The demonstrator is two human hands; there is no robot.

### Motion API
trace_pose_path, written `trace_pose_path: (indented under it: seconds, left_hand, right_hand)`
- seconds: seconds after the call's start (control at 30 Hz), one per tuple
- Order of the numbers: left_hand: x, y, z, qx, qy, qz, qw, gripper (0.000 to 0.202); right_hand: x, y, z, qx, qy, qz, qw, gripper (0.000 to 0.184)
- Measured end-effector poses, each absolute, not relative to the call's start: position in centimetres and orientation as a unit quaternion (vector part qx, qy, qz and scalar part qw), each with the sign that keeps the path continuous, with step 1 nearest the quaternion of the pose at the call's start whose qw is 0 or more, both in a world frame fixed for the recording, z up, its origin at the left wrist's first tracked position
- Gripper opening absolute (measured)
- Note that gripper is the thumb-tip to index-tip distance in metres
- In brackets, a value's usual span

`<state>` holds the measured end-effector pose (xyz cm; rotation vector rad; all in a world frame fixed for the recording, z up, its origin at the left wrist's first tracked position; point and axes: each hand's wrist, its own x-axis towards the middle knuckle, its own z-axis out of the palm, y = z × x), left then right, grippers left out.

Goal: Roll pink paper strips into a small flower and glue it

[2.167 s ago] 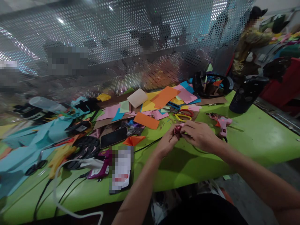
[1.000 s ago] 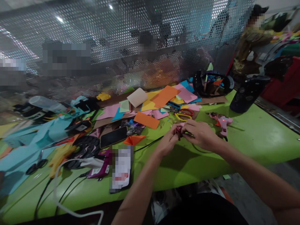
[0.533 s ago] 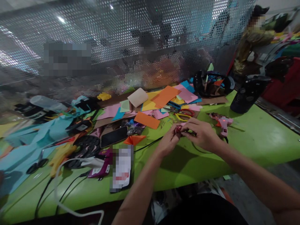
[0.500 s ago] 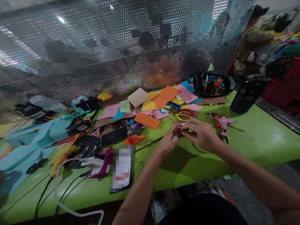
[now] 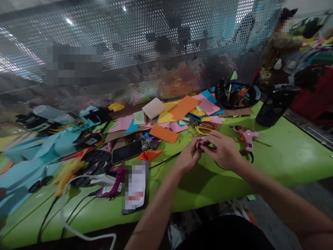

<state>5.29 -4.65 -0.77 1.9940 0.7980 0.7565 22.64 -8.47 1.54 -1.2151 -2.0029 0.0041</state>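
Note:
My left hand [image 5: 189,156] has its fingers closed around a small pinkish-red piece [image 5: 198,143], perhaps rolled paper; its exact kind is too small to make out. From the right, my right hand [image 5: 223,149] pinches at the same piece with thumb and fingertips. Both hands are close together above the green table [image 5: 208,194]. Just beyond them lie tools with yellow and red handles [image 5: 204,130]. To the right of my right hand rests a pink glue gun [image 5: 249,137] with a lit red light. A black cord [image 5: 165,160] runs behind my left wrist.
Coloured paper sheets [image 5: 184,107] lie along the perforated metal screen [image 5: 145,66]. A dark tumbler [image 5: 273,107] stands at the right. On the left are a phone [image 5: 127,151], a yellow glue gun [image 5: 68,173], a purple device [image 5: 111,185] and a white cable [image 5: 85,238]. A person [image 5: 278,48] is at back right.
My fingers have shifted slightly on the small pinkish-red piece, with more of its rounded side showing. Both hands stay in nearly the same place, and the table items have not moved.

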Motion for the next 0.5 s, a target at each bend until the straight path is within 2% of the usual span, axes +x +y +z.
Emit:
trace_pose_path:
  seconds: [0.5]
  left_hand:
    - [5.19, -4.40, -1.25, 0.789, 0.315, 0.308, 0.427, 0.033]
  right_hand:
    - [22.94, -8.43, 1.17, -0.495, -0.796, -0.015, 0.349, 0.003]
